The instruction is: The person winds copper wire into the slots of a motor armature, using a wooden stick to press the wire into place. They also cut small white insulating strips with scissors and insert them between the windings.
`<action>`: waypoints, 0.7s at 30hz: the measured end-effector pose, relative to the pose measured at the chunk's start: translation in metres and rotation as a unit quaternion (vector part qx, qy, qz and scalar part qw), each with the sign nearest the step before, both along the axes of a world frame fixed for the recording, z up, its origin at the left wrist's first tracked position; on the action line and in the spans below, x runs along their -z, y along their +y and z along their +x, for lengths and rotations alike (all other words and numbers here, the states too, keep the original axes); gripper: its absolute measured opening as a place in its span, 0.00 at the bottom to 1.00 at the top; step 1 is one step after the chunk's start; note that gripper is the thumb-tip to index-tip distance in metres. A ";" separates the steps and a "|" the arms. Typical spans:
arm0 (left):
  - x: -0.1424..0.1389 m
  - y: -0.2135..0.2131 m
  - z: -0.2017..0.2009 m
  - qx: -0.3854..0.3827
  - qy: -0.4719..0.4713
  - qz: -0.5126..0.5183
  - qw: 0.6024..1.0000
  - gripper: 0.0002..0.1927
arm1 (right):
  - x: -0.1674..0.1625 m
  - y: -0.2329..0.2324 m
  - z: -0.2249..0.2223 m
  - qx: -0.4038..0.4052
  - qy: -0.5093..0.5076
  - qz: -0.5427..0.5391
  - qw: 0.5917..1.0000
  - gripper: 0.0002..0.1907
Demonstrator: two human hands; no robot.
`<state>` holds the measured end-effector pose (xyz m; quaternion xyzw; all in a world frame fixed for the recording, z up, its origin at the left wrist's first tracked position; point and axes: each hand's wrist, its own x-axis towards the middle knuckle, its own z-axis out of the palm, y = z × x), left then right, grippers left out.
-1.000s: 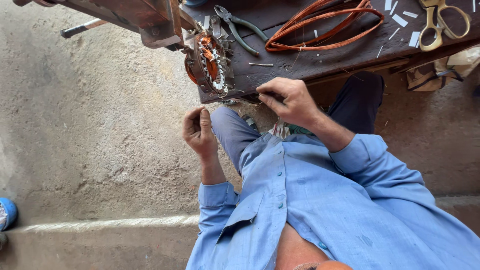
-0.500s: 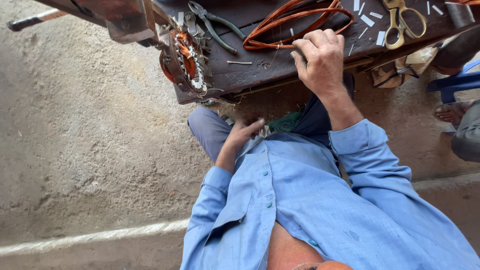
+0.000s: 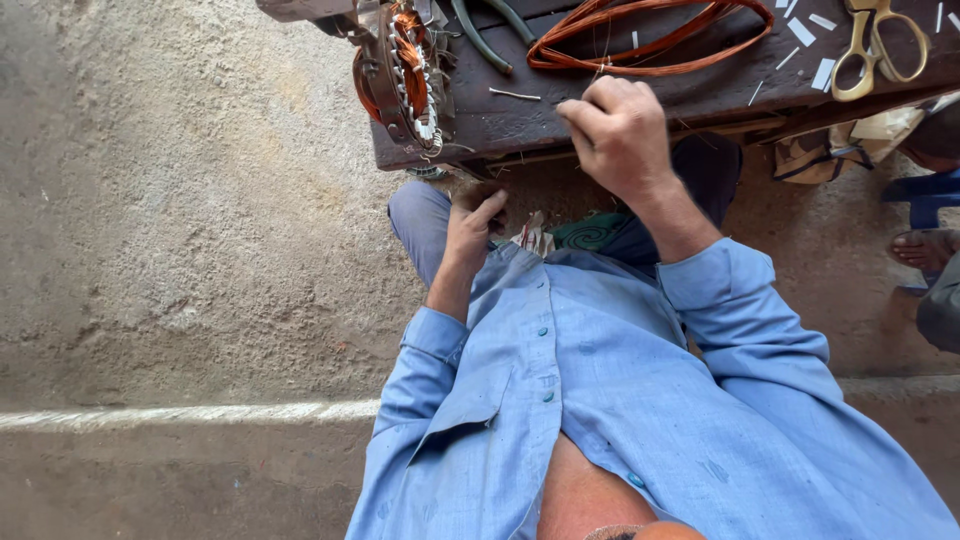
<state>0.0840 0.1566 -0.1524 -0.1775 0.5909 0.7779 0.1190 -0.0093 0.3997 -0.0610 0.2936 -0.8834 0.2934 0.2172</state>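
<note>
Right hand [image 3: 622,135] is up at the bench [image 3: 700,95] edge, fingers curled together like it's pinching something thin. I honestly can't tell whether there's a wire in that grip or not, too fine and a bit blurred. It sits just at 6 o'clock of the copper wire loop [image 3: 650,40], so I'd guess it's working a strand off that.

Left hand [image 3: 470,225] is low by the knee, fingers loosely out, holding nothing, just resting on the grey trouser leg under the bench edge.

Out from there: the stator [image 3: 400,70] with its orange windings hangs off the bench corner at 10 o'clock of the right hand. Pliers [image 3: 480,40] lie between stator and loop. Brass scissors [image 3: 880,45] sit at 2 o'clock, with white paper strips [image 3: 822,72] scattered about. Nothing blocks the loop.
</note>
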 end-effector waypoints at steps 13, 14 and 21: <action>-0.038 0.042 -0.048 0.143 0.087 -0.015 0.986 0.19 | 0.003 0.050 -0.031 -0.038 -0.354 -0.646 0.676 0.09; -0.042 0.047 -0.058 0.151 0.082 -0.008 0.985 0.21 | 0.002 0.050 -0.032 -0.038 -0.355 -0.647 0.674 0.12; -0.056 0.071 -0.091 0.146 0.058 0.045 0.987 0.20 | 0.012 0.032 -0.019 0.192 0.073 0.017 0.979 0.23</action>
